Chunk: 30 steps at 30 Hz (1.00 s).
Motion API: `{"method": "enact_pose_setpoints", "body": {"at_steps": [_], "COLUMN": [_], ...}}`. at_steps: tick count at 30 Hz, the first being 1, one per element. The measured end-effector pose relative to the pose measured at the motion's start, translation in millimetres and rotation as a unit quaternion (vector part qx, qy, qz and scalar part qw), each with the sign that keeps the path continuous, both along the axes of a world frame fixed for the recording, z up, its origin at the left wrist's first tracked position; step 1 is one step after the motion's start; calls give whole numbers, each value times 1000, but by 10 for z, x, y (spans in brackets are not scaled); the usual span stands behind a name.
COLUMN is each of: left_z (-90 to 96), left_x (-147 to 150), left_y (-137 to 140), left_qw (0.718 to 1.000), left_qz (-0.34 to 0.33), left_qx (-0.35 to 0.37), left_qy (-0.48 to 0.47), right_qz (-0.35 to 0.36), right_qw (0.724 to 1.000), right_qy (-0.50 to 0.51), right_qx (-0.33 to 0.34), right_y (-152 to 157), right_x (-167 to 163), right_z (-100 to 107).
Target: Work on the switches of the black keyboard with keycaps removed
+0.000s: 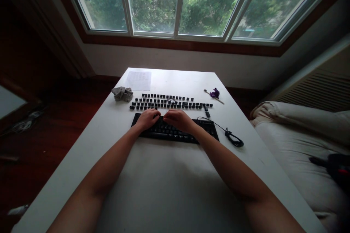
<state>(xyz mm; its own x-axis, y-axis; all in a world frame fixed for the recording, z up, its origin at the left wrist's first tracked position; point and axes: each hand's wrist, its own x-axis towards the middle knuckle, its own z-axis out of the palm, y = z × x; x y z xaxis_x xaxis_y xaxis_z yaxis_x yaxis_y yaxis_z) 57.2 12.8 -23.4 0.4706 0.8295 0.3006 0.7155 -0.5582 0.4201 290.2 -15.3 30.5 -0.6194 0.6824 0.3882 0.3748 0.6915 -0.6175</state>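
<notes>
A black computer keyboard (175,136) lies slightly askew on the white table. Over its upper left part is my left hand (148,118), fingers bent and drawn toward the thumb. My right hand (178,119) is just beside it, over the upper middle of the keyboard, with its fingers closed together and pointing left. Whatever sits between the fingertips of either hand is too small or hidden to make out. Behind the keyboard, loose black keycaps (175,106) stand in several rows, and a few larger ones (207,114) lie at their right end.
A grey cloth (122,94) and a printed sheet (138,81) are at the table's far left. A toothbrush (220,100) with a purple bundle (215,93) lies far right. The coiled cable (234,139) rests right of the keyboard. A couch (287,142) flanks the table.
</notes>
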Motion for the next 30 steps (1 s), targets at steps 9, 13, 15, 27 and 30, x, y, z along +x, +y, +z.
{"method": "enact_pose_setpoints", "body": {"at_steps": [9,13,15,27,30], "left_z": [-11,-3,1,101,177], "left_x": [-13,-18,-16,28,65], "left_y": [5,2,-4,-74,-128], "left_qw": [1000,1000,1000,999,997], "left_qz": [-2,-2,-2,-27,-66], "left_qx": [-2,0,-2,14,20], "left_qy": [0,-3,-3,-37,-20], "right_qz": [-49,-73,-81,-148,-157], "right_qw": [998,996,996,956,949], "right_qy": [33,33,31,182,194], "right_qx": [-13,-29,-34,-179,-194], "right_y": [-281,-324,-346,-436,-435], "right_x": [176,247,297,481,473], "right_z": [-62,-134,-188,-499,-496]}}
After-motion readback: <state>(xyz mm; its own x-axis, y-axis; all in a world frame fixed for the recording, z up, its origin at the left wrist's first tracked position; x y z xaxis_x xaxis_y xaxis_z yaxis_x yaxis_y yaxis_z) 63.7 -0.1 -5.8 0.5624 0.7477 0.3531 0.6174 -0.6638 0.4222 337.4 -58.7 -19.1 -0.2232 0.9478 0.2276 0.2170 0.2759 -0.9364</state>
